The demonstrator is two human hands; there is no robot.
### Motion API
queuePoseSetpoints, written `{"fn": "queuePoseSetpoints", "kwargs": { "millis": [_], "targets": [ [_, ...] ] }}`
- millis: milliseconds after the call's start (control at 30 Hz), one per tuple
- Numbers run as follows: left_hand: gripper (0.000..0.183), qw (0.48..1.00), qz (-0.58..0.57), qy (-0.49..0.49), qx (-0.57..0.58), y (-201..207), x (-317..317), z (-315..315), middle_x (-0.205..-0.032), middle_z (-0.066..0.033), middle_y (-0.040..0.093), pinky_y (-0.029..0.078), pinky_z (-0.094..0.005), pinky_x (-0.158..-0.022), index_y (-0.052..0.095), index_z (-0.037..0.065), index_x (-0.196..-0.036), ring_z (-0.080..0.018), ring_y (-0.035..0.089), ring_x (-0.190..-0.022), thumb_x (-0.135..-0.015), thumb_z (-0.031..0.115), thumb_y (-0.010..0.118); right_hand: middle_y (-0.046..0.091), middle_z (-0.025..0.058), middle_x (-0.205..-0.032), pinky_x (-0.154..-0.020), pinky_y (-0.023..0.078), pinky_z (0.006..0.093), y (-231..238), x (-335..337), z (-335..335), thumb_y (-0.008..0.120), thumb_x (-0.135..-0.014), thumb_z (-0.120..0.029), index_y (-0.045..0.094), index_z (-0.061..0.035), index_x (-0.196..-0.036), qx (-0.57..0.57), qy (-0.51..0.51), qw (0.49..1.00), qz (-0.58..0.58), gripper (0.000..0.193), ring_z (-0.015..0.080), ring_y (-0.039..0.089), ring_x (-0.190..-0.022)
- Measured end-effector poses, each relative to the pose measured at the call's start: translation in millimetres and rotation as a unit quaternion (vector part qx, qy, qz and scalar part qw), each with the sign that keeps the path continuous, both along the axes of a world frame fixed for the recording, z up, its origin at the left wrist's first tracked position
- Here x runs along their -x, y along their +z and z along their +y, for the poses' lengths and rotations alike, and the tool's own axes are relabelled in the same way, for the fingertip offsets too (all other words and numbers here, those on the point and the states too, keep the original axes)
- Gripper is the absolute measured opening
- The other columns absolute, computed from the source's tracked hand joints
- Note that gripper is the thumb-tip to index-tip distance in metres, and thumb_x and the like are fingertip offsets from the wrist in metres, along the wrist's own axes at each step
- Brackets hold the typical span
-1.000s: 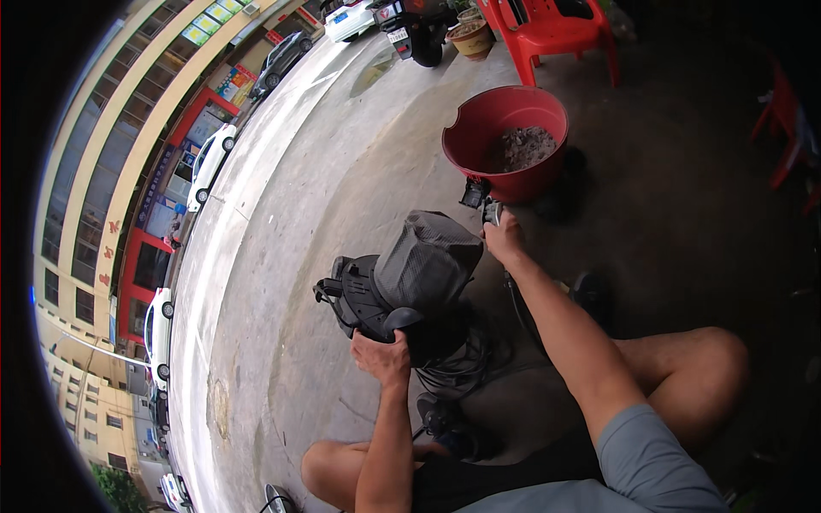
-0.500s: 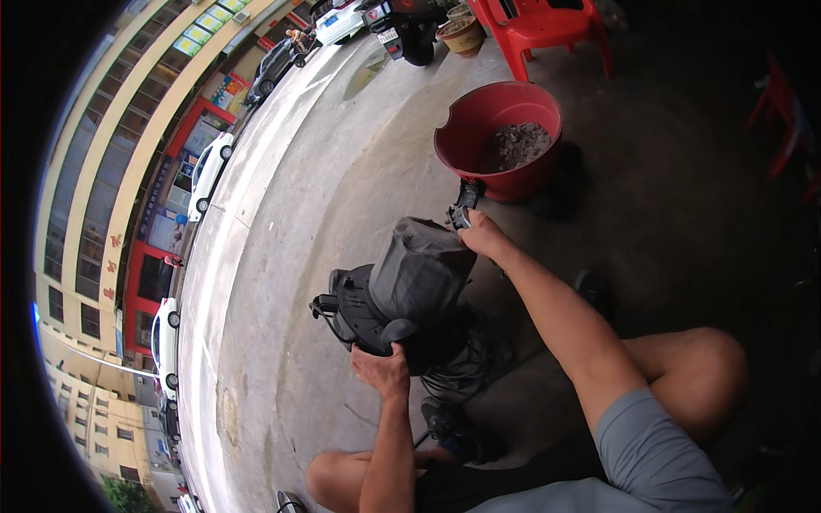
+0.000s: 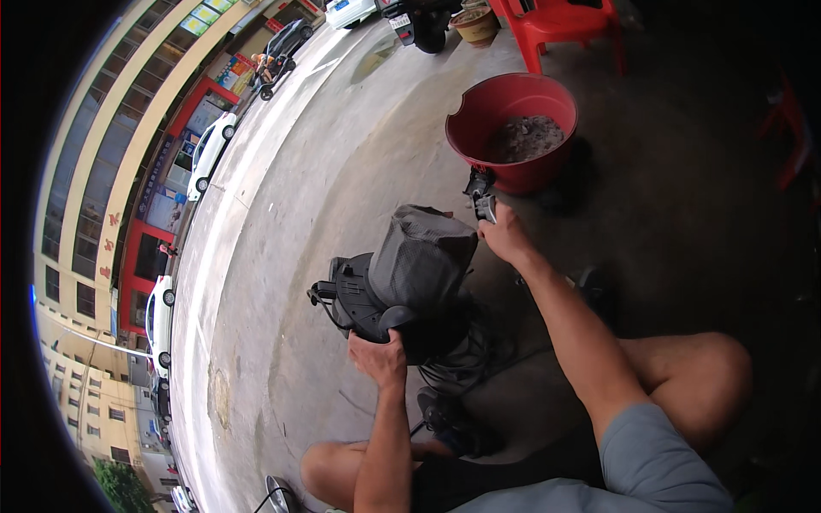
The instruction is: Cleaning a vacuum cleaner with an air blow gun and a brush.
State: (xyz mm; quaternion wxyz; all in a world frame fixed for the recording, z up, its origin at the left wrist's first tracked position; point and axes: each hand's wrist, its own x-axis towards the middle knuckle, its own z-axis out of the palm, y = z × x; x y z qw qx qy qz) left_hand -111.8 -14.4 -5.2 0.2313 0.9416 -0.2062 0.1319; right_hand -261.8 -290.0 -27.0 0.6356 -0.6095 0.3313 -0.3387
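My left hand (image 3: 377,356) is closed on the edge of an upturned vacuum cleaner head (image 3: 349,295), a round black plastic housing. A grey mesh filter bag (image 3: 421,256) stands on top of it, with a fold at its upper end. My right hand (image 3: 508,232) is closed round a small black and grey tool (image 3: 483,201) whose exact kind I cannot make out. The tool sits just right of the filter bag, apart from it. Its far end lies in front of the red bucket (image 3: 554,92), which holds grey, clumpy debris (image 3: 528,139).
A coiled black cable (image 3: 453,369) lies below the vacuum head, near my shoe (image 3: 449,419). A red plastic chair (image 3: 560,21) and a potted plant's container (image 3: 475,27) stand beyond the bucket. Parked cars (image 3: 211,156) line the street at left.
My right hand and the tool have shifted slightly right, away from the filter bag. My left hand keeps its hold on the vacuum head. The whole view has shifted a little.
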Motion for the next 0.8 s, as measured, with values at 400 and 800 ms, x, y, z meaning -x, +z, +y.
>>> {"fn": "queuePoseSetpoints", "kwargs": {
  "millis": [400,800],
  "targets": [
    [0.084,1.000,-0.005,0.014,-0.004,-1.2,-4.3,0.3,-0.131,-0.0210,0.050,0.030,-0.0561,-0.108,0.042,-0.005,-0.135,-0.0384,0.042,-0.129,-0.072,0.041,0.073,0.068,0.0143,-0.082,-0.080,0.050,0.0394,56.5,-10.6,114.3,0.060,-0.087,-0.011,0.057,0.0007,-0.106,0.095,0.285,0.954,0.020,0.022,0.0308,0.068,-0.082],
    [0.085,1.000,-0.008,-0.001,-0.009,5.9,5.7,-1.0,-0.132,-0.0207,0.051,0.030,-0.0545,-0.108,0.042,-0.003,-0.137,-0.0386,0.043,-0.130,-0.070,0.037,0.077,0.068,0.0263,-0.095,-0.088,0.048,0.0505,66.5,-41.6,151.1,0.060,-0.089,-0.016,0.054,-0.0009,-0.123,0.118,0.099,0.979,0.136,0.038,0.0460,0.063,-0.099]
  ]
}}
